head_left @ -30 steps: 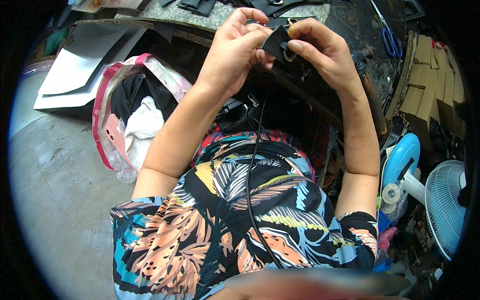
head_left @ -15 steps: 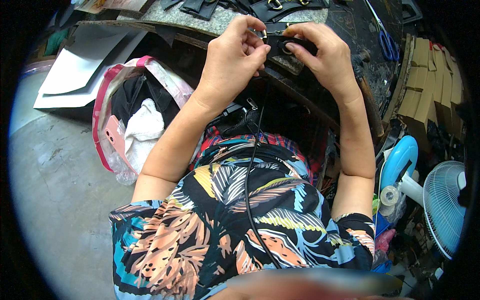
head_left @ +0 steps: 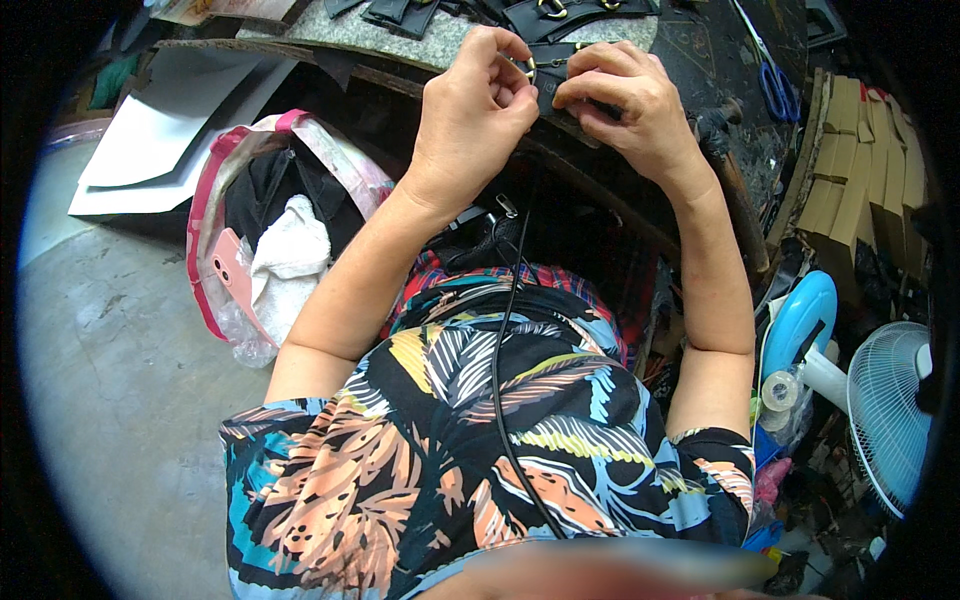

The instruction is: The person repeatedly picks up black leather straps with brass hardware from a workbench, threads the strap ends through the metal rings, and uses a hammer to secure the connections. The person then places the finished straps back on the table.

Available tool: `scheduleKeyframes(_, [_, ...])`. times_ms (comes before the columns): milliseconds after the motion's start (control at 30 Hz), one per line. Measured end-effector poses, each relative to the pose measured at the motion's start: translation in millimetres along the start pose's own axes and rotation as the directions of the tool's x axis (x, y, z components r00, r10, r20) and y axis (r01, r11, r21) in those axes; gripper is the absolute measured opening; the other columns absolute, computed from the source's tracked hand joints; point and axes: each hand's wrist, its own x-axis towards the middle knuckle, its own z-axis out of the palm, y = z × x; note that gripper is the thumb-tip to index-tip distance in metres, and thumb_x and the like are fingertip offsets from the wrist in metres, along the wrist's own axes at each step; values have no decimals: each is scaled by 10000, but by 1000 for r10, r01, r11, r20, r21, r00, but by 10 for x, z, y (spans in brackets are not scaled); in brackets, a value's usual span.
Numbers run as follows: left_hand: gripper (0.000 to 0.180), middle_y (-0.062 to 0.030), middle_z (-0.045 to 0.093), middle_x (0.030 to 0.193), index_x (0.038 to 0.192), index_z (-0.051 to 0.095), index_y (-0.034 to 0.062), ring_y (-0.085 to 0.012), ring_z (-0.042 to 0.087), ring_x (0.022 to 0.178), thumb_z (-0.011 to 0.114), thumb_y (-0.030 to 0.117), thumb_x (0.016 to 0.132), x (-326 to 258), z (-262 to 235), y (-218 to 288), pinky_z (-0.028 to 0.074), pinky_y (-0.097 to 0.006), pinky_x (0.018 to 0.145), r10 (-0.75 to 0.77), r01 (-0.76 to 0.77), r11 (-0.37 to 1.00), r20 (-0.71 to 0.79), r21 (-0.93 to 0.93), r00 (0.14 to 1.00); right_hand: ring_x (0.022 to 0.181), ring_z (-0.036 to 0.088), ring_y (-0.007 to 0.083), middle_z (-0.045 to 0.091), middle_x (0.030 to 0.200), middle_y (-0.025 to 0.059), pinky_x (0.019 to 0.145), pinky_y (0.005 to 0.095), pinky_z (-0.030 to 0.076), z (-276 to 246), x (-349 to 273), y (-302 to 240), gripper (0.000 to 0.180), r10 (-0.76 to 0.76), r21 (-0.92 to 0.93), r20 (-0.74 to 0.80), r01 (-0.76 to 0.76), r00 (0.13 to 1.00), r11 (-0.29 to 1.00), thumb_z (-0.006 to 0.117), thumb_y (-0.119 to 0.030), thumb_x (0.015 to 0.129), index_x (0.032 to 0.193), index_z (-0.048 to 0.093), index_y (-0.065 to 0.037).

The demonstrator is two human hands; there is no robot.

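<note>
Both hands are together over the near edge of the workbench. My left hand (head_left: 478,115) is closed in a pinch at a gold-coloured metal ring (head_left: 531,69) on a black leather-like strap (head_left: 547,62). Just to the right, my right hand (head_left: 632,112) has its fingers curled round the dark strap, thumb below and fingers above. Its fingers cover most of what they grip. Beyond the hands, more black strap pieces (head_left: 575,20) with gold rings lie on a speckled grey stone slab (head_left: 300,32).
Blue-handled scissors (head_left: 775,90) lie on the dark bench at right. An open pink-edged bag (head_left: 208,190) holds a white cloth (head_left: 290,245) and a pink phone (head_left: 235,270). White sheets (head_left: 150,140) are at far left; cardboard pieces (head_left: 850,170) and a fan (head_left: 890,410) at right.
My right hand has shifted slightly left, its fingers curling further over the strap; a small ring seen under its fingers is now hidden. My left hand moved slightly right.
</note>
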Motion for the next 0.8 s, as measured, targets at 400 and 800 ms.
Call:
scheduleKeyframes(400, [340,-93,682,871,1201,606,59,-186,676,744,719,2,885,-58,-33,19,542,-302,676,141,-139,975,0,176,990,1058,662,272,696,1046,42,949,417,495,31,-24,34,208,90,92,0,-90,996,992,831,-172,783,974,764,-125])
scheduleKeyframes(800, [192,-94,655,955,1019,699,85,-301,654,869,729,56,832,-78,-242,-62,543,-403,776,454,-386,786,-27,482,891,1081,665,264,703,1109,75,983,388,507,-17,3,-27,228,198,124,81,-206,977,971,795,-114,833,1044,731,-55])
